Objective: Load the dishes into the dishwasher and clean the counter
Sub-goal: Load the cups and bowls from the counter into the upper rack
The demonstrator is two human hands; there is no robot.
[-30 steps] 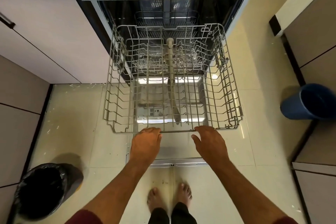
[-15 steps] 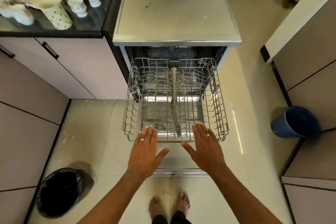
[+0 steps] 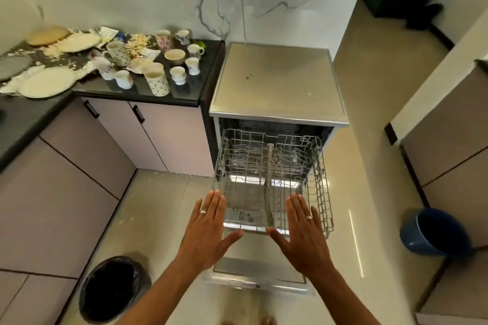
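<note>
Fingers (image 3: pixel 211 208) of the left hand (image 3: pixel 204 235) and right hand (image 3: pixel 306 239) lay straight, together, holding nothing, above the grey wire dishwasher rack's (image 3: pixel 320 192) front edge; bare floor flanked both.

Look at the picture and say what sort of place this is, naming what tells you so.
Most likely a home kitchen: an open dishwasher with its wire rack pulled out, a dark counter crowded with mugs and plates, and cupboards beneath.

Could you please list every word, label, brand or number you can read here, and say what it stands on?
None can be read.
Dishwasher door: a small panel of marks, too small and blurred to read.
Packets on the counter: print too blurred to read.
Mugs: patterns only, no lettering visible.
</note>
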